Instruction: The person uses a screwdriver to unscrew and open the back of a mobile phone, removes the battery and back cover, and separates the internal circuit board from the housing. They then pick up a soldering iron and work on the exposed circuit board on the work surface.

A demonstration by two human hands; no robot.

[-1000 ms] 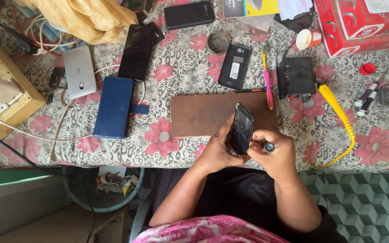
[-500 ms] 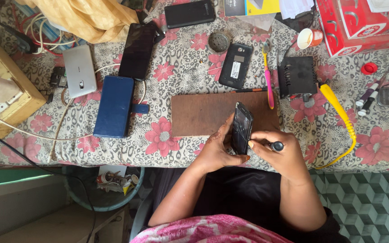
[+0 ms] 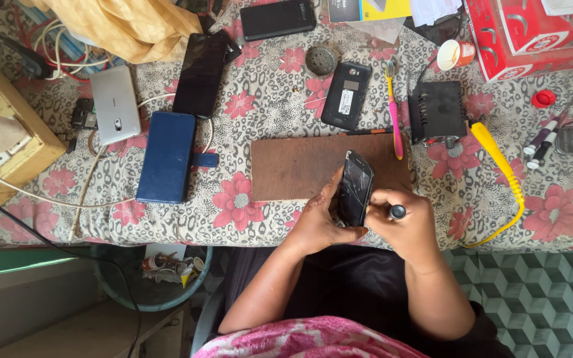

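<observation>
My left hand (image 3: 316,222) grips a black phone with a cracked screen (image 3: 354,187), held on edge above the near edge of a brown wooden board (image 3: 296,166). My right hand (image 3: 409,222) is closed around a small dark-handled tool (image 3: 397,212), its round end showing, pressed against the phone's right side. Both hands touch each other beneath the phone, just over the table's front edge.
On the floral tablecloth (image 3: 247,199) lie a blue wallet case (image 3: 167,156), a silver phone (image 3: 115,103), several black phones (image 3: 200,73), an opened phone back (image 3: 346,94), a pink-yellow toothbrush (image 3: 394,113), a black box (image 3: 436,111) with a yellow tool (image 3: 499,166), red boxes (image 3: 532,33), and a wooden box (image 3: 1,146).
The right hand with the tool has shifted slightly against the phone's side; the phone stays upright in the left hand. Nothing on the table has moved.
</observation>
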